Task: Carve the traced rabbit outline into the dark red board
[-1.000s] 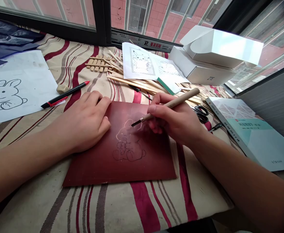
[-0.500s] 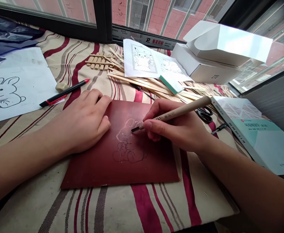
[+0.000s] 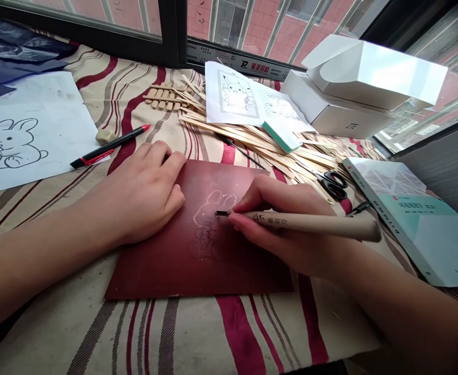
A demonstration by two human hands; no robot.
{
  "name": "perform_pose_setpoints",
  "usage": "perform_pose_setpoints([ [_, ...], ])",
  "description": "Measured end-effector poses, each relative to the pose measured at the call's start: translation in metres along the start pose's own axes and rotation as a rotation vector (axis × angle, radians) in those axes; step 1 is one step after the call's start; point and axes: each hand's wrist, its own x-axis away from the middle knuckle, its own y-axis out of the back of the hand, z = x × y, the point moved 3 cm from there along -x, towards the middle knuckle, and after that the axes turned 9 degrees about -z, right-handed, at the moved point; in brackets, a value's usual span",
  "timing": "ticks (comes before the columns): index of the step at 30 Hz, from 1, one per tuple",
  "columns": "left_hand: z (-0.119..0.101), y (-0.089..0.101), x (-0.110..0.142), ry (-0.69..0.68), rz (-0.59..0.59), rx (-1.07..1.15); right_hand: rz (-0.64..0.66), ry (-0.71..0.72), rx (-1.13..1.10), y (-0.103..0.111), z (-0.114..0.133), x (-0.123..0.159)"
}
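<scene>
A dark red board (image 3: 162, 276) lies on the striped cloth, bearing a rabbit drawing (image 3: 207, 232). Pale lines trace its ears and the left of its head; the lower lines are dark. My left hand (image 3: 145, 195) rests palm down on the board's left side, fingers loosely stretched and holding nothing. In my right hand (image 3: 287, 195) is a carving knife (image 3: 322, 224) with a pale wooden handle, pinched near its metal end. The blade tip is at the rabbit's face; whether it touches the surface I cannot tell. My right hand covers the board's right part.
On the left lie a paper with a rabbit drawing (image 3: 21, 140), an eraser (image 3: 106, 136) and a black-and-red pen (image 3: 115, 146). Behind are wooden strips (image 3: 248, 136), printed sheets (image 3: 232, 96) and a white box (image 3: 349, 114). Scissors (image 3: 333, 183) and a book (image 3: 416, 208) are at right.
The carving knife's handle end has swung down toward me, its tip still near the rabbit's face. My right hand has turned with it. The whole view has shifted slightly; my left hand stays on the board.
</scene>
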Motion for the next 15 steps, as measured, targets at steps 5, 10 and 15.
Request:
perform_pose_setpoints([
  [5,-0.005,0.005,-0.005,0.012,0.086,-0.012,0.069,-0.014,-0.056,0.003,-0.006,-0.005],
  [10,-0.006,0.008,-0.007,-0.004,0.072,-0.037,0.162,0.06,-0.138,0.008,-0.013,-0.008],
  [15,-0.007,0.008,-0.007,-0.001,0.115,-0.039,0.196,0.082,-0.142,0.009,-0.019,-0.008],
])
